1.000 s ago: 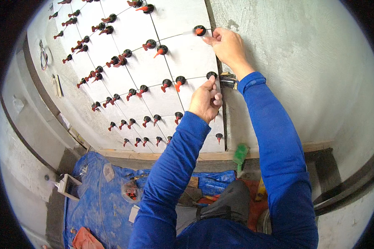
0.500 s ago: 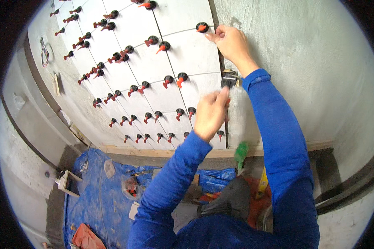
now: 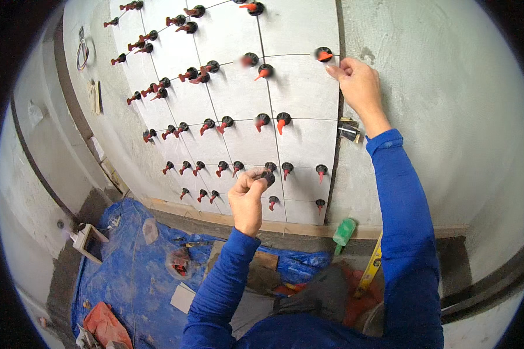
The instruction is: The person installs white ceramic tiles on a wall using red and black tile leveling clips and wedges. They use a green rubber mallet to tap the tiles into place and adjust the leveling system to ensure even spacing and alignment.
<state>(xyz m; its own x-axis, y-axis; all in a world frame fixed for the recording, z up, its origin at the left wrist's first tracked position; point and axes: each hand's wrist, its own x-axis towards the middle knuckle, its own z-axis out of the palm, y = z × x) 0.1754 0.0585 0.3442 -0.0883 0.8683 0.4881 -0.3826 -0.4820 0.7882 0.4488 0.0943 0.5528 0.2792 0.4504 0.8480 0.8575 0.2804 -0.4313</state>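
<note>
White square tiles (image 3: pixel 303 87) cover the wall, dotted along their joints with several black round levelling caps with red handles (image 3: pixel 283 122). My left hand (image 3: pixel 245 202), low over the tiles, pinches a loose black cap (image 3: pixel 268 178). My right hand (image 3: pixel 359 90) is at the right tile edge, fingers pinched just below a cap with an orange handle (image 3: pixel 324 54); whether anything is between those fingertips is hidden.
Bare plaster (image 3: pixel 448 116) lies right of the tiles, with a small black fitting (image 3: pixel 348 130) in it. Below are a wooden batten (image 3: pixel 414 231), green tool (image 3: pixel 344 232), yellow level (image 3: pixel 371 267), blue tarpaulin (image 3: pixel 122 262) and white stool (image 3: pixel 88 238).
My left hand has pulled away from the right edge's middle joint, taking the cap there, and moved down-left. My right hand stays at the upper cap; the view has shifted.
</note>
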